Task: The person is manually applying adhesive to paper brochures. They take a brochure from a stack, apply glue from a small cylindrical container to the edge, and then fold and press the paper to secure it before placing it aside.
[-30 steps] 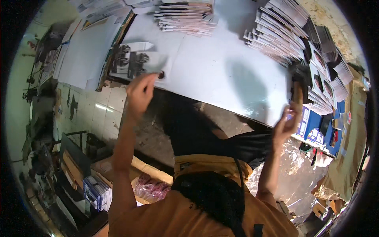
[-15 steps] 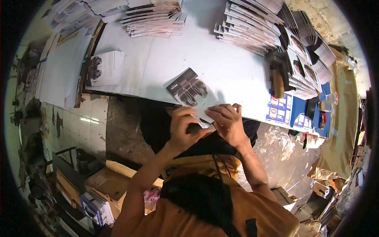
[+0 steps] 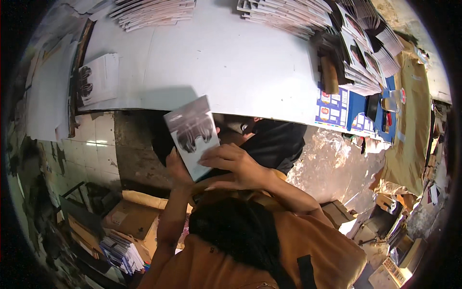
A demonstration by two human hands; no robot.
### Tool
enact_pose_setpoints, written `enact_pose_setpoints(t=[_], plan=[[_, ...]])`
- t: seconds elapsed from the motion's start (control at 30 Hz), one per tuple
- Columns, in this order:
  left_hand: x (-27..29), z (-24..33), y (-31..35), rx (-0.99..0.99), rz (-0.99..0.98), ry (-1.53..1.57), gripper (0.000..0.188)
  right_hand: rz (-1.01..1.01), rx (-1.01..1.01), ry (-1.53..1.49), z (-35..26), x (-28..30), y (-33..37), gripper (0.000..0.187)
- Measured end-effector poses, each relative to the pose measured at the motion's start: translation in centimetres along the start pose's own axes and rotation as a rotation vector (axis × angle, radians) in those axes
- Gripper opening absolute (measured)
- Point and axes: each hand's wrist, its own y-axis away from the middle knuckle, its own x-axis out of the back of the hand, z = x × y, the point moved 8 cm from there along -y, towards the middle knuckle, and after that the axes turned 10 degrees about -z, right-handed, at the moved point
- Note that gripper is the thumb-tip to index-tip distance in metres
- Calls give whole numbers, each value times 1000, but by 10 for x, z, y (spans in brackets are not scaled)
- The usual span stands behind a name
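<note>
A folded leaflet (image 3: 192,135) with a dark top band and a dark picture on a pale cover is held up, tilted, in front of the table's near edge. My left hand (image 3: 178,169) grips it from the left side and behind, with most of its fingers hidden by the paper. Across the leaflet's lower right part lie the fingers of my right hand (image 3: 236,166), stretched out, with the thumb apart below them.
On the white table (image 3: 192,62), a similar leaflet pile (image 3: 99,79) lies at left. Stacks of leaflets (image 3: 154,12) stand at the back, more leaflet stacks (image 3: 358,53) at right beside a brown block (image 3: 329,74). An open cardboard box (image 3: 132,216) sits below left.
The leaflet has come off the table toward my body and to the left, and stands more upright. My left hand has moved behind it; my right hand has shifted left and nearer.
</note>
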Motion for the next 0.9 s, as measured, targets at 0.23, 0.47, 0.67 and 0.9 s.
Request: enact_pose_setpoints(t=[0.23,0.47,0.67,0.9], plan=[[-14,-21,-5,114,9,68,93,107,-90,-208,10,6,1,49],[0,-24,-7,-36,2,-148,98,92,-128,-196,1,18,-11,36],[-21,-11,-19,-44,64,12,88,209,-185,-347,7,33,-6,21],[60,28,3,-7,46,-774,89,361,-361,-554,26,95,11,21]])
